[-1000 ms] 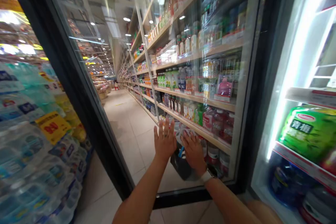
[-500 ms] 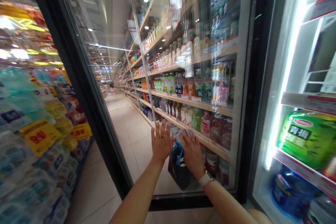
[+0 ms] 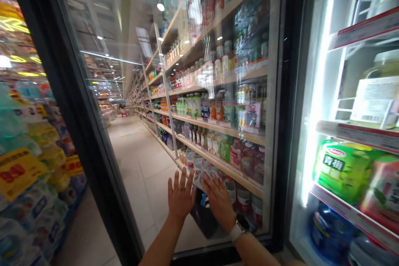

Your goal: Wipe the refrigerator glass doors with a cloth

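My left hand (image 3: 181, 195) is held up at the glass door (image 3: 124, 29), fingers spread and nothing in it. Beside it, my right hand (image 3: 220, 199) lies with its fingers stretched over a crumpled pale cloth (image 3: 199, 179), pressing it toward the pane. Most of the cloth is hidden under the palm. A watch (image 3: 242, 223) is on the right wrist. Below the hands a dark, box-shaped container or bag (image 3: 204, 222) with a bit of blue shows through the glass. Around the pane runs the door's black frame (image 3: 67, 104).
To the right, a lit fridge holds a green pack (image 3: 341, 170), a red pack (image 3: 382, 191) and a large jar (image 3: 378, 95). Shelves of bottled drinks (image 3: 215, 110) appear in the glass. Stacked wrapped bottles (image 3: 34, 199) with yellow price signs (image 3: 21, 170) stand at left. The floor is tiled.
The view has shifted to the right, showing more of the lit fridge. Both hands appear lower and slightly farther left, still side by side at the glass.
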Demonstrator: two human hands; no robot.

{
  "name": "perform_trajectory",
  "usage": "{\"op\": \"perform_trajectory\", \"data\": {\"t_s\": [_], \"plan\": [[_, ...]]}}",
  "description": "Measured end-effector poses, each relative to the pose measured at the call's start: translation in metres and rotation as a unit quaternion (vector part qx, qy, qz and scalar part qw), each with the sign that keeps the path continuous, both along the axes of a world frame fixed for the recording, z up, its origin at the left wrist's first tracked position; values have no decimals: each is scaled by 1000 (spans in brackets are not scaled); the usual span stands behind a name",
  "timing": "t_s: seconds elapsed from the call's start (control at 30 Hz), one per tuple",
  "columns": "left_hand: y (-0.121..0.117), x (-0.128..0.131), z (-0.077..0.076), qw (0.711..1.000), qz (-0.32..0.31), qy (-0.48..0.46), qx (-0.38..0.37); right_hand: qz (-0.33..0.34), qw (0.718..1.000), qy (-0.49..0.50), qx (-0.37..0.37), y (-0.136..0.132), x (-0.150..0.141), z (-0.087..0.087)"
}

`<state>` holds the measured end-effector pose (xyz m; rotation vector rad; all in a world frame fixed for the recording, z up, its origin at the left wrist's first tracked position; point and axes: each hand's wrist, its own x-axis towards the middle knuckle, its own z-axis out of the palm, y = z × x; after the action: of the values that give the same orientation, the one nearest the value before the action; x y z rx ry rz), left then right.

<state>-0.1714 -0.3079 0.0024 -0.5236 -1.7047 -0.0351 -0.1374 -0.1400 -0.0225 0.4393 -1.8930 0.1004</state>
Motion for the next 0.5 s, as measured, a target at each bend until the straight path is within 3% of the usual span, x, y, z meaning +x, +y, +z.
{"op": "perform_trajectory", "data": {"t_s": [0.1, 0.2, 0.27, 0.37, 0.5], "plan": [[1, 1, 0, 1000, -1, 8, 5, 0, 999, -2, -33, 13, 3, 25], [2, 4, 3, 1000, -4, 10, 3, -14, 987, 22, -159, 32, 2, 50], [3, 5, 3, 1000, -4, 12, 2, -13, 977, 36, -211, 38, -1, 54], [3, 2, -1, 1000, 9, 10, 0, -11, 979, 49, -195, 26, -5, 39], [-1, -7, -9, 999, 32, -12, -10, -12, 994, 14, -112, -9, -6, -1]]}}
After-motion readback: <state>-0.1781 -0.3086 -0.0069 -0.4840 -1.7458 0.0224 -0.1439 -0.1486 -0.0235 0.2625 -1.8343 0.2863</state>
